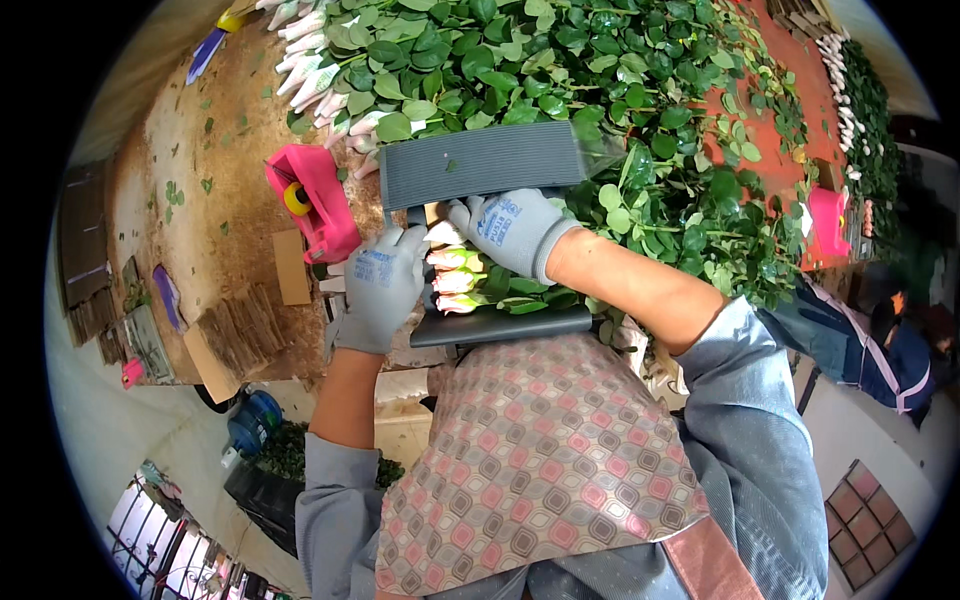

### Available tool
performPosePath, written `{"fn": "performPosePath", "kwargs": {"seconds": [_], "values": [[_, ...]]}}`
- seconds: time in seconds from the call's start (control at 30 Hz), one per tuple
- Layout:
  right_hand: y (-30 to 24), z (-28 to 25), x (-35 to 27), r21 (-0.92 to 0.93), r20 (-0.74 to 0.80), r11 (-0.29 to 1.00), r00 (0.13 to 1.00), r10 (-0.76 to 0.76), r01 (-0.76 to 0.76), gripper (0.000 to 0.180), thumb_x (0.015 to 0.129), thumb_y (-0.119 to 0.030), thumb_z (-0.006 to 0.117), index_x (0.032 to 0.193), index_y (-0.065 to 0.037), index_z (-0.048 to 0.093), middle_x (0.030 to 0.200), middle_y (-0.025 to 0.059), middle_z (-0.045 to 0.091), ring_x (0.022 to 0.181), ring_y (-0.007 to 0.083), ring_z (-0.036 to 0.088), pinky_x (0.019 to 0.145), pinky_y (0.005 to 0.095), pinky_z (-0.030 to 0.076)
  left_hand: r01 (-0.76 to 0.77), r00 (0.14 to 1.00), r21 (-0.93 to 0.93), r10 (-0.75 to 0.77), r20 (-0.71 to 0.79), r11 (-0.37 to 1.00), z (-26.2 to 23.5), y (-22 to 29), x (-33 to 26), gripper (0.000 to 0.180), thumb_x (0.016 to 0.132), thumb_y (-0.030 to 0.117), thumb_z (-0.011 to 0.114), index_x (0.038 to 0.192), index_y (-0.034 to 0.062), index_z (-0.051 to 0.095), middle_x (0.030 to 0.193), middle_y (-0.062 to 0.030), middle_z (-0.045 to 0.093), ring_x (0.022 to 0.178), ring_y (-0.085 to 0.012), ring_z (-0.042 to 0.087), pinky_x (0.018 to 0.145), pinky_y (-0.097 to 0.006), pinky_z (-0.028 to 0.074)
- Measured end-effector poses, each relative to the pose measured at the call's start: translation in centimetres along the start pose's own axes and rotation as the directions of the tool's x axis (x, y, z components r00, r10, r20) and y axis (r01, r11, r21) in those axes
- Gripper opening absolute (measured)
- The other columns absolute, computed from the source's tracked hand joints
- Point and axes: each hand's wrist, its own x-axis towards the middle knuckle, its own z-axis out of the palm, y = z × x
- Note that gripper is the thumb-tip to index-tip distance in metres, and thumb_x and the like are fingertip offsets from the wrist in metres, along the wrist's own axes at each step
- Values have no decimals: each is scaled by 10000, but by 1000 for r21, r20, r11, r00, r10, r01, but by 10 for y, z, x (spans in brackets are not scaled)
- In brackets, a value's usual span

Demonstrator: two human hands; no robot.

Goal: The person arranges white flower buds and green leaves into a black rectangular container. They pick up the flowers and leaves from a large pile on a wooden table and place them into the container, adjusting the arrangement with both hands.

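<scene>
Both my hands wear grey gloves and work at a dark bunching stand with a ribbed upper flap (pixel 480 163) and a smooth lower flap (pixel 505 326). Pink-and-cream roses (pixel 457 281) lie between the flaps, buds to the left, leafy stems to the right. My right hand (pixel 512 232) reaches over them, fingers bent and closed at a pale rosebud (pixel 444 233); its thumb is hidden. My left hand (pixel 380 285) is at the bud end, fingers curled together near the stand's left edge; what they pinch, if anything, is hidden.
A pink tape dispenser (pixel 315 205) stands left of the stand. Cardboard pieces (pixel 240 335) are stacked at the table's near left. Many leafy rose stems (pixel 520 60) with white-sleeved buds (pixel 305 75) cover the far side. Another pink dispenser (pixel 827 222) sits far right.
</scene>
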Motion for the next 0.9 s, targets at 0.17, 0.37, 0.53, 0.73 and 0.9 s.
{"fn": "performPosePath", "kwargs": {"seconds": [0.17, 0.37, 0.53, 0.73, 0.9], "values": [[0, -2, 2, 81, 54, 996, 998, 39, -44, 269, 931, -126, 575, 1177, -21, 602, 893, 128, 714, 792, 295, 725, 653, 448, 561, -94, 984, 16, 95, -150, 995, 5, -20, -9, 261, 848, 83, 678, 1108, 90, 695, 965, -124, 709, 866, -327, 690, 764, -445, 556], [-3, -3, 3, 50, 39, 998, 998, 41, -43, 310, 942, -136, 569, 1235, -41, 608, 950, 130, 730, 881, 312, 727, 742, 462, 564, 344, 935, 207, -355, 17, 916, -24, -93, -52, 304, 879, 99, 686, 1179, 52, 677, 1082, -143, 715, 978, -350, 688, 822, -475, 546], [-8, -15, 7, 86, 147, 995, 989, 34, -47, 327, 943, -205, 596, 1241, -75, 630, 1003, 144, 736, 931, 320, 723, 757, 461, 557, -88, 995, -167, 79, -60, 982, -57, -5, -41, 346, 906, 165, 708, 1235, 57, 695, 1204, -170, 698, 1085, -375, 663, 970, -456, 524], [-11, -23, 13, 133, 193, 989, 981, 32, -58, 323, 962, -319, 623, 1183, -86, 652, 1067, 141, 708, 970, 321, 722, 755, 447, 580, -120, 979, -208, 150, 136, 971, -39, 40, -24, 397, 825, 144, 763, 1213, 85, 706, 1353, -61, 627, 1185, -300, 589, 976, -418, 508], [-12, -25, 12, 90, 203, 990, 975, 85, -106, 282, 961, -267, 617, 1165, -78, 663, 1075, 121, 698, 966, 307, 713, 739, 413, 578, -209, 961, -40, 213, 178, 977, -30, 36, -14, 348, 827, 163, 739, 1171, 116, 720, 1286, -75, 648, 1099, -290, 600, 911, -409, 515]]}}
